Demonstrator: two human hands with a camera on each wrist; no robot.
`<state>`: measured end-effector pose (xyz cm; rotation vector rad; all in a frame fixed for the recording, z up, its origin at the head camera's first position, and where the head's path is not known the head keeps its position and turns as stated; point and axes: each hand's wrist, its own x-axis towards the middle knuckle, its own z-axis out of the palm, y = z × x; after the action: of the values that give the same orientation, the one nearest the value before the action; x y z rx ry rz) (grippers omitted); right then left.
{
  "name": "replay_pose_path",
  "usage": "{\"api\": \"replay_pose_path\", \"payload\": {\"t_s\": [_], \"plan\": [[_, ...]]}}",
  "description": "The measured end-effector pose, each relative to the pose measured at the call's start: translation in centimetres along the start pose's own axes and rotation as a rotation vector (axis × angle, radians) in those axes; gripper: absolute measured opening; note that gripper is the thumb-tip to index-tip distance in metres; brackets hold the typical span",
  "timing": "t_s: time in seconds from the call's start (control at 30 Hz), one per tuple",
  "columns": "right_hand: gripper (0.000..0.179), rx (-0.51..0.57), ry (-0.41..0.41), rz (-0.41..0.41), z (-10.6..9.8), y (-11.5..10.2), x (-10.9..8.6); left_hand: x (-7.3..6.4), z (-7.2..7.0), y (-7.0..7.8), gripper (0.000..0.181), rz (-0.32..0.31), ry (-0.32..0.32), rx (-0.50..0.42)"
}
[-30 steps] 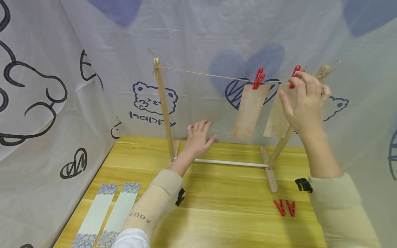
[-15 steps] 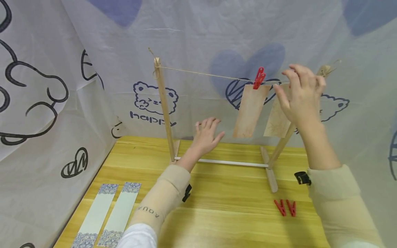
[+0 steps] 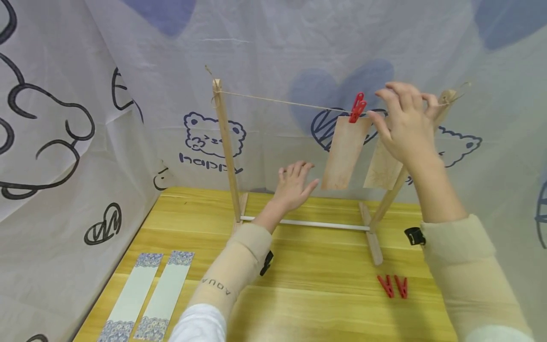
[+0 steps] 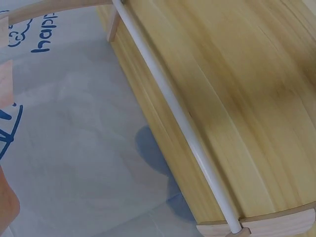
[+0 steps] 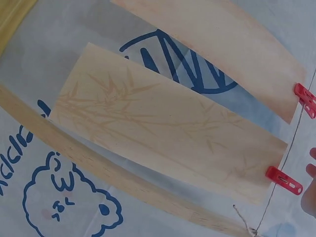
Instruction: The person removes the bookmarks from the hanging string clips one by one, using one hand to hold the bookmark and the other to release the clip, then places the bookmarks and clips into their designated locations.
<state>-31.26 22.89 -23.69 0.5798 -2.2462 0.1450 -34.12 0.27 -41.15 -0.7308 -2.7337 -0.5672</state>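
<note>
My right hand [image 3: 408, 126] is raised at the string [image 3: 278, 100], fingers loosely bent and holding nothing. In the right wrist view its fingertips are just off a red clothespin [image 5: 284, 180], which clips a bamboo-patterned paper bookmark [image 5: 168, 123] to the string. That clothespin is hidden behind the hand in the head view. Beside it a pinkish bookmark [image 3: 345, 154] hangs from another red clothespin [image 3: 357, 108]. My left hand [image 3: 295, 187], fingers spread, hovers left of the hanging bookmarks, touching nothing; only a bit of skin [image 4: 7, 202] shows in the left wrist view.
Wooden posts [image 3: 226, 147] joined by a white rod [image 3: 325, 224] carry the string. Two blue-and-white bookmarks [image 3: 130, 299] lie at the table's left. Two red clothespins [image 3: 393, 287] lie at front right. A printed cloth [image 3: 273, 57] hangs behind.
My right hand has moved left and slightly up, away from the right clothespin's handles, covering it in the head view. My left hand has drifted right and slightly up. The hanging bookmarks stay put.
</note>
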Motion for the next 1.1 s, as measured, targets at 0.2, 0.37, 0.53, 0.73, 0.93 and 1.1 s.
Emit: {"api": "replay_pose_path", "payload": {"t_s": [0.2,0.37,0.53,0.73,0.93,1.1], "plan": [[0.045,-0.03,-0.107,0.021,-0.2,-0.3,0.7,0.4,0.4,0.6,0.048,0.015,0.006,0.003],[0.047,-0.039,-0.151,0.027,-0.2,-0.4,1.1,0.6,0.6,1.0,0.047,0.0,0.007,-0.015],[0.047,-0.048,-0.237,0.073,-0.3,-0.7,1.7,0.8,0.6,1.5,0.046,-0.011,-0.012,-0.008],[0.046,-0.061,-0.298,0.098,-0.3,-0.9,2.1,1.0,0.8,1.8,0.044,-0.004,-0.016,-0.004],[0.047,-0.059,-0.337,0.108,-0.2,-0.9,2.5,1.0,1.1,2.2,0.043,-0.022,-0.011,-0.009],[0.048,-0.07,-0.34,0.1,-0.2,-1.0,2.7,1.0,1.3,2.4,0.043,-0.034,-0.014,-0.007]]}}
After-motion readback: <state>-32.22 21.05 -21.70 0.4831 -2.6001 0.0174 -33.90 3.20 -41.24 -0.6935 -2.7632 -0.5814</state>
